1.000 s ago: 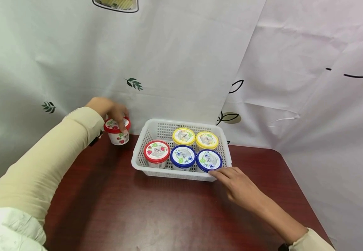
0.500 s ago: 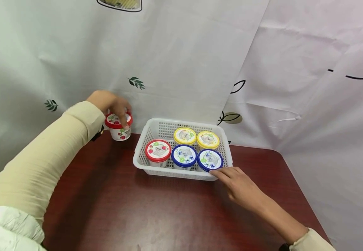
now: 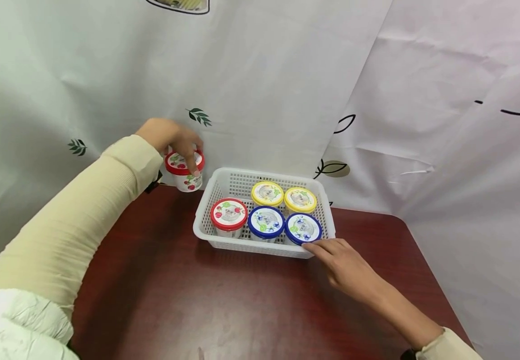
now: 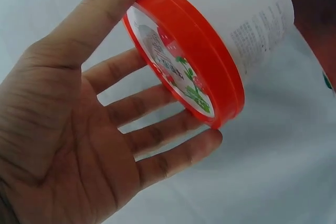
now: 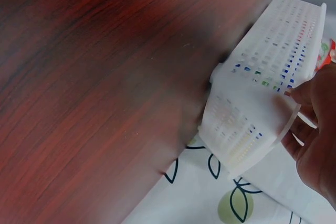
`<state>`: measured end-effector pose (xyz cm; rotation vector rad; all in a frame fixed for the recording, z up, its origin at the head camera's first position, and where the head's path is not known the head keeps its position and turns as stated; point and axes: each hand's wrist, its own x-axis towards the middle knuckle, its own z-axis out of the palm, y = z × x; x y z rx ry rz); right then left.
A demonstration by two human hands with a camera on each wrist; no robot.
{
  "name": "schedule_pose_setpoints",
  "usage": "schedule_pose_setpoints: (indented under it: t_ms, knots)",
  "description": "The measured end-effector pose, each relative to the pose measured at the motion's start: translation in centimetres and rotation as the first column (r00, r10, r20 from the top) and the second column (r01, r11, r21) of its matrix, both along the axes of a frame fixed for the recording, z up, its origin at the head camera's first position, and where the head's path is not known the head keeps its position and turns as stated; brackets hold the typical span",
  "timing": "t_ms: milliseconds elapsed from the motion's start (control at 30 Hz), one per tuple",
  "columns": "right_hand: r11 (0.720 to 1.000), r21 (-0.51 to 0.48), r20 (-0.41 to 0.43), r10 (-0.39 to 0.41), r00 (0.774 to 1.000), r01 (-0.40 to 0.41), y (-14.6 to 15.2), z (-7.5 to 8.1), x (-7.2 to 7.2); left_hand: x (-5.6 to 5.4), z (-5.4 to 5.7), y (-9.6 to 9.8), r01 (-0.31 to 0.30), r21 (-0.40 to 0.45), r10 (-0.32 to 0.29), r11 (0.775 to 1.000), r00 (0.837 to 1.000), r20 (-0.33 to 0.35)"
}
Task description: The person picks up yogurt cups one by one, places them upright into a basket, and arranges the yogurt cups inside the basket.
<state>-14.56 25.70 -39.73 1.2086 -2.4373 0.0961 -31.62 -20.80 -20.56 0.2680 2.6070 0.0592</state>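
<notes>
My left hand (image 3: 176, 137) grips a white tub with a red lid (image 3: 188, 167) from above, its thumb and fingers round the lid's edge. In the left wrist view the tub (image 4: 247, 19) shows strawberry prints, and the palm is apart from the lid. In the head view the tub hangs left of a white plastic basket (image 3: 233, 244). My right hand (image 3: 350, 267) pinches the basket's rim at the front right corner, thumb outside in the right wrist view. Inside stand another red-lidded tub (image 3: 229, 214), two blue-lidded tubs (image 3: 266, 221) and two yellow-lidded tubs (image 3: 300, 199).
The basket stands on a dark red wooden table (image 3: 242, 305), near its back edge. A white printed cloth (image 3: 264, 90) hangs right behind the table and along its right side. Within the basket, a gap shows at the back left, behind the red-lidded tub.
My left hand has raised the red-lidded tub off the table and moved it right, closer to the basket. The right hand keeps its hold on the rim. The whole head view has shifted slightly.
</notes>
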Motion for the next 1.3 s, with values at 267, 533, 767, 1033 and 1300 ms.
schedule_pose_setpoints:
  t_ms: [267, 533, 767, 1033, 1300]
  knots:
    - [1.000, -0.005, -0.008, 0.000, 1.000, 0.000, 0.2, 0.0, 0.1, 0.0, 0.7, 2.9, 0.070, -0.107, -0.076, 0.992, 0.996, -0.053]
    - [1.000, -0.003, -0.004, -0.003, 1.000, 0.003, 0.3, -0.1, 0.2, -0.2, 1.1, 4.5, 0.061, -0.130, -0.068, 0.990, 0.996, -0.051]
    - [1.000, -0.004, -0.002, 0.003, 1.000, -0.003, 0.5, -0.2, 0.1, -0.4, 1.3, 5.7, 0.070, -0.141, -0.079, 0.988, 0.995, -0.064]
    - [1.000, 0.004, 0.010, 0.003, 1.000, -0.003, 0.2, -0.2, 0.1, -0.5, 0.4, 6.7, 0.086, -0.093, -0.090, 0.992, 0.995, -0.043]
    - [1.000, 0.025, 0.029, -0.019, 0.999, 0.018, 0.1, -0.2, 0.2, -0.8, -0.4, 8.1, 0.085, -0.059, -0.088, 0.995, 0.995, -0.039]
